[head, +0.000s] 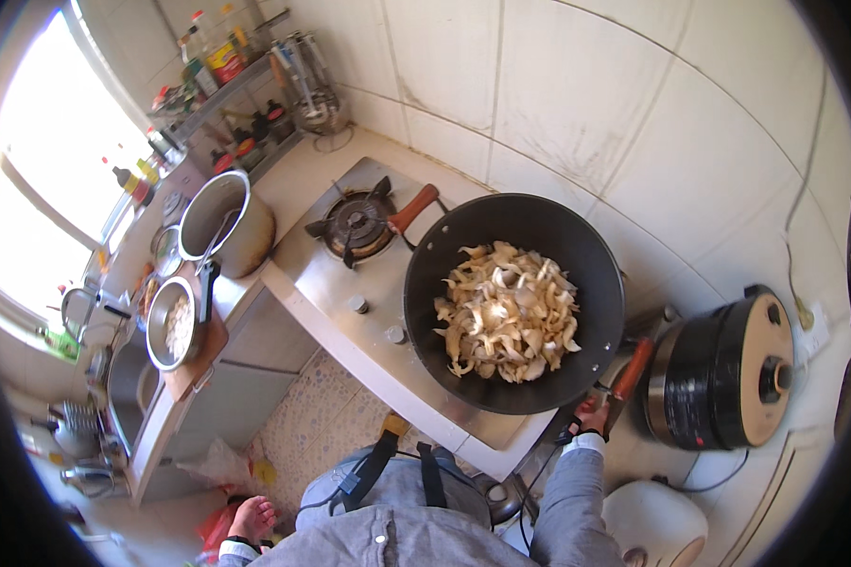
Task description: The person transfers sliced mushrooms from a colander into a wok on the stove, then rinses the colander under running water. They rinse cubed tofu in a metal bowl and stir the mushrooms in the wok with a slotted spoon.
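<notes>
A black wok (425, 298) with two reddish-brown handles sits over the right side of a gas stove (326, 283). Torn pale mushrooms (507, 312), apparently oyster mushrooms, are heaped in it. My right hand (592, 414) is just below the wok's near right handle (632, 368), fingers curled. A dark flat thing beside it is partly hidden, and whether the hand grips it or anything else is unclear. My left hand (253, 519) hangs low at my left side, fingers loosely bent, with nothing in it.
Left of the stove stand a deep metal pot (255, 234) and a steel saucepan (157, 312) holding pale pieces, beside a sink (131, 379). A black electric cooker (695, 372) stands at right. Bottles (223, 60) and utensils (315, 99) line the back corner.
</notes>
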Tool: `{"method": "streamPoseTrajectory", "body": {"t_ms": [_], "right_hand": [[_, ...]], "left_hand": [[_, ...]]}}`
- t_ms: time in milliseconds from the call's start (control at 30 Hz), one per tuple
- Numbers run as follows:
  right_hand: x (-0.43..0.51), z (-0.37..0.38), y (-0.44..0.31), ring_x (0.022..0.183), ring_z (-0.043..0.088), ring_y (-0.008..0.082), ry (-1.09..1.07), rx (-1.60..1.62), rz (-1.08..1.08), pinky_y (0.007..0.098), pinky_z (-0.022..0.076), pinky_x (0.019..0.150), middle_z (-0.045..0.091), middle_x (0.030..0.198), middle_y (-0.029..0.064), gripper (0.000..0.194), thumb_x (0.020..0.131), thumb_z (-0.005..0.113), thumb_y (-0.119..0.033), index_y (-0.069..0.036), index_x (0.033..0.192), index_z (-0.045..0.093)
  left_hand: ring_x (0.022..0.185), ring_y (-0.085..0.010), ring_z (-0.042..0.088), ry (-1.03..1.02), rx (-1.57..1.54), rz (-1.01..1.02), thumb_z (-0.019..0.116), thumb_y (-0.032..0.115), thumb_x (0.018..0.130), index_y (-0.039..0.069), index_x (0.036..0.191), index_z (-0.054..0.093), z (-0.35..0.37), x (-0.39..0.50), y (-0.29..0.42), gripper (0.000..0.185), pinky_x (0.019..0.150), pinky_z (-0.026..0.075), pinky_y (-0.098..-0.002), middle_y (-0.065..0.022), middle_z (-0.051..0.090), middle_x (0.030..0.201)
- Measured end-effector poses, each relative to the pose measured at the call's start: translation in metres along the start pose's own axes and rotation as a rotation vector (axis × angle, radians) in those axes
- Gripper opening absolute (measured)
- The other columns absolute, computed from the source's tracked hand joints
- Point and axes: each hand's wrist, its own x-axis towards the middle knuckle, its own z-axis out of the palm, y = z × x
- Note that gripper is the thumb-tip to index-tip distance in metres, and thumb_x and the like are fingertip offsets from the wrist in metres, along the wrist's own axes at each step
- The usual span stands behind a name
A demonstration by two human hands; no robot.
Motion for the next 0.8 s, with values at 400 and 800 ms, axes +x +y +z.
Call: {"method": "streamPoseTrajectory", "body": {"t_ms": [400,800], "right_hand": [[0.06,-0.004,-0.011,0.089,0.055,0.0209,-0.042,-1.533,-0.687,0.0364,0.0449,0.071,0.057,0.103,0.0065,0.037,0.077,0.058,-0.007,-0.008,0.113,0.05],[0.052,0.026,-0.014,0.1,0.05,0.0256,-0.209,-0.85,-0.197,0.0458,0.0363,0.084,0.055,0.108,0.0079,0.033,0.081,0.054,-0.024,-0.008,0.11,0.05]], "left_hand": [[0.071,-0.017,0.056,0.035,0.016,0.058,0.047,0.022,0.09,0.011,0.093,0.053,0.015,-0.055,-0.026,0.013,0.065,0.048,-0.0338,-0.0009,0.059,0.08],[0.085,-0.0187,0.058,0.088,0.044,0.147,0.044,0.021,0.093,0.009,0.103,0.054,0.011,-0.038,-0.022,0.018,0.078,0.048,-0.0369,-0.0041,0.06,0.093]]}}
